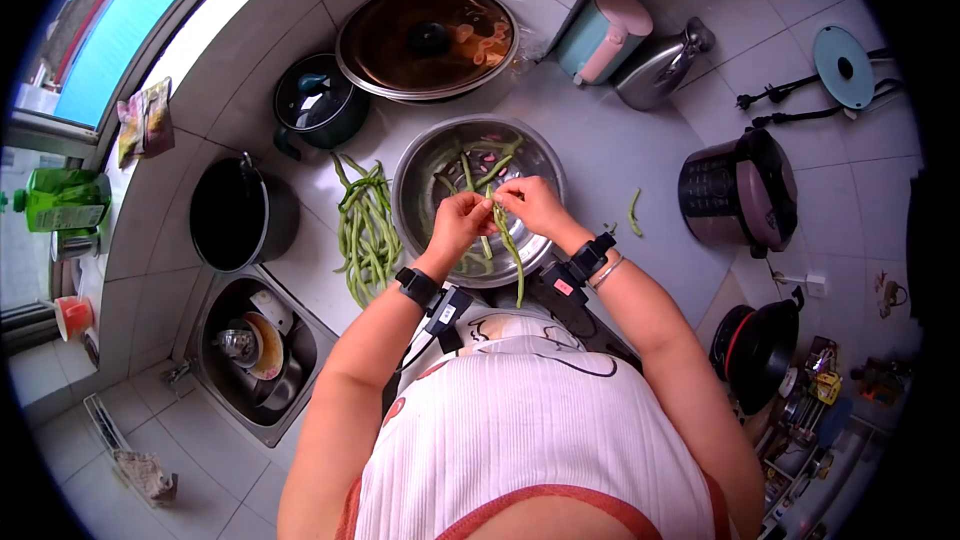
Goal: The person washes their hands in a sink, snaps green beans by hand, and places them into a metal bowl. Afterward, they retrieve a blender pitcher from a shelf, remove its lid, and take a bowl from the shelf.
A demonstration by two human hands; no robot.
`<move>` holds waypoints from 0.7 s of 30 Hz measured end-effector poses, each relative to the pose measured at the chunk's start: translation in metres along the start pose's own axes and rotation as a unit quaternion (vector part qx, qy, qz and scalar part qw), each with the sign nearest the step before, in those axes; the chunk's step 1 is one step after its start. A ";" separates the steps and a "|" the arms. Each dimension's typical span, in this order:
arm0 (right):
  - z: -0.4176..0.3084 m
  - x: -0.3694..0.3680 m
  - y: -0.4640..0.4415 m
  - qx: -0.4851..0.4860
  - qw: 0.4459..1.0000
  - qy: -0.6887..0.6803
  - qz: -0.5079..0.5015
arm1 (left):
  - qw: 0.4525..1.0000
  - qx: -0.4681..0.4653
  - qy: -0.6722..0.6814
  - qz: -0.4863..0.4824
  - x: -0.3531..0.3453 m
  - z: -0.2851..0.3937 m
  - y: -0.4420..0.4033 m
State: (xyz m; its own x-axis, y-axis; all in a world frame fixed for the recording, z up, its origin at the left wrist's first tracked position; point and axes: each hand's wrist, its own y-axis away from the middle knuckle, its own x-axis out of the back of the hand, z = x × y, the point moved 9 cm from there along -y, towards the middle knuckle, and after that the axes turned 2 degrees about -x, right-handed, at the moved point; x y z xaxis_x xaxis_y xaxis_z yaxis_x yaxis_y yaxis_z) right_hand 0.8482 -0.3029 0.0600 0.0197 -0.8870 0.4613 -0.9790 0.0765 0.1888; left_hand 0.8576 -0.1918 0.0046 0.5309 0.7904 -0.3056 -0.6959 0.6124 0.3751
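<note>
Over a steel bowl on the counter, my two hands meet at the top of a long green bean. My left hand pinches near the bean's upper end, its fingertips touching those of the other hand. My right hand is also closed on the bean, which hangs down past the bowl's near rim. Inside the bowl lie bean pieces and a few pinkish beans. To the left of the bowl is a pile of whole green beans. Both wrists wear black straps with small devices.
A sink with dishes is at lower left. A dark pot, a lidded pot and a large lidded pan stand behind and left. A rice cooker is at right. Bean scraps lie on the counter.
</note>
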 end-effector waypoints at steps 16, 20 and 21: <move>-0.011 -0.021 -0.001 -0.005 0.982 0.189 0.005 | 0.981 -0.020 -0.171 0.088 0.003 0.019 0.013; 0.005 -0.019 -0.007 0.008 0.999 0.034 -0.016 | 0.983 -0.030 -0.161 0.081 0.010 0.010 0.007; 0.014 -0.016 -0.010 0.008 0.999 0.035 -0.017 | 0.996 0.000 -0.060 0.069 0.010 -0.001 0.005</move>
State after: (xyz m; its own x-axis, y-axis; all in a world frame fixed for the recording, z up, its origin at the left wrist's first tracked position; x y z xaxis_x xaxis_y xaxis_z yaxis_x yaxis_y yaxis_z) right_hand 0.8549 -0.2959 0.0386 0.0664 -0.8552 0.5141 -0.9808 0.0389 0.1913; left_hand 0.8589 -0.1805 0.0027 0.4839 0.8633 -0.1434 -0.7668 0.4972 0.4059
